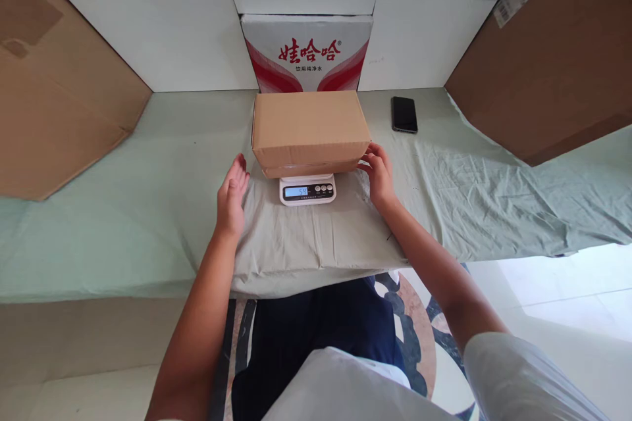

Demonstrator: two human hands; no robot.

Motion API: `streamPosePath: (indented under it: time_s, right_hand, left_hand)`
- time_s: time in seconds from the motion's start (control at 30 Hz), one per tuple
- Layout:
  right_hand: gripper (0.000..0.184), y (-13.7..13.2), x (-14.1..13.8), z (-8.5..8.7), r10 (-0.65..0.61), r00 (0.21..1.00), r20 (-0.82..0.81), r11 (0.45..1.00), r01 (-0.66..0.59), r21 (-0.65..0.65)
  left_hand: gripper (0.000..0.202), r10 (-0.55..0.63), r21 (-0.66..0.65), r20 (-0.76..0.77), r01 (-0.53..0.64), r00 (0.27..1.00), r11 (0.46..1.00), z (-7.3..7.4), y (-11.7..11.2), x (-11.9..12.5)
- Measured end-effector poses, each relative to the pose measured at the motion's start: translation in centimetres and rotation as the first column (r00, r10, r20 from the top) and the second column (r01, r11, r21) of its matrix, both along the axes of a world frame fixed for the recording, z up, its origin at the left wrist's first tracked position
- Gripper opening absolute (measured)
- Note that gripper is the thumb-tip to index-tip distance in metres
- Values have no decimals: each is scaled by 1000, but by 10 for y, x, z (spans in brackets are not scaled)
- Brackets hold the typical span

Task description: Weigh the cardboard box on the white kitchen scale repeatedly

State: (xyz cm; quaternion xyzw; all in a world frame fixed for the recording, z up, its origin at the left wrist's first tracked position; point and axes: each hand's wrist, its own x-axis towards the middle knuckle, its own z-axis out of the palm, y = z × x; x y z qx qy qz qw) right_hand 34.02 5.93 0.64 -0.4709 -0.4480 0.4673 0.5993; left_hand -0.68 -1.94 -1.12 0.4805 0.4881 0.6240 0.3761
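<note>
A closed brown cardboard box rests on a white digital kitchen scale, which is mostly hidden beneath it. The scale's lit display shows digits that look like 54. To the left of the box, my left hand is held upright with its fingers stretched out, a small gap away from the cardboard. My right hand is at the box's lower right corner, its fingers slightly curled and apart. Those fingertips are at or very near the box edge; I cannot tell whether they touch.
A black phone lies on the green tablecloth at the back right. Behind the scale stands a white and red printed carton against the white tiled wall. Large cardboard panels flank the table, one left and one right.
</note>
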Motion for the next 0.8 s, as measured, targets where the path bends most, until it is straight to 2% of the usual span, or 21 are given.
streamPosePath:
  time_s: [0.17, 0.3, 0.43, 0.53, 0.67, 0.8]
  right_hand:
    - [41, 0, 1, -3, 9, 1000, 14, 1000, -10, 12]
    - [46, -2, 0, -4, 26, 1000, 12, 998, -27, 59]
    - [57, -7, -5, 0, 124, 990, 61, 984, -131, 123]
    - [59, -13, -13, 10, 202, 974, 99, 965, -215, 150]
    - [63, -15, -24, 30, 230, 960, 162, 944, -261, 202]
    - [64, 8, -32, 49, 173, 958, 228, 934, -233, 269]
  left_hand:
    - [99, 11, -7, 7, -11, 1000, 1000, 2, 0, 4]
    - [102, -43, 4, 8, 43, 999, 999, 3, 1, 8]
    - [109, -112, 6, 24, 112, 993, 994, 3, 4, 18]
    - [111, -115, -18, 49, 116, 992, 993, 7, 7, 25]
    - [102, -157, -21, 100, 160, 982, 987, 26, 13, 22]
    - [88, -206, 76, 126, 198, 970, 977, 58, 34, 9]
